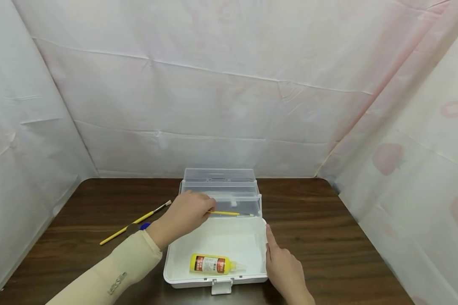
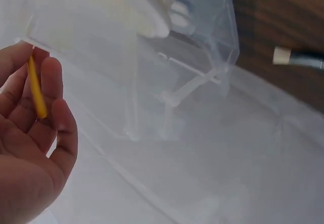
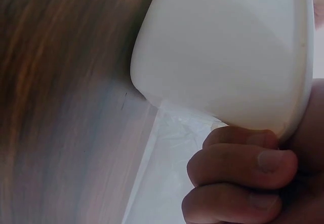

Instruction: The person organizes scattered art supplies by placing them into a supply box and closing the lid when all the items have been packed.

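Fingers [image 1: 200, 207] of the left hand [image 1: 183, 214] pinch a thin yellow paintbrush [image 1: 229, 213] over the clear plastic tray [image 1: 221, 199]; the right hand [image 1: 284, 264], forefinger straight, touches the white plastic box [image 1: 248, 241].

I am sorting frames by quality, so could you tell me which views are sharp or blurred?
Head view: evenly lit and sharp, box and bottle crisp. Left wrist: soft, hazy through clear plastic, brush readable. Right wrist: table streaked, box edge overexposed.
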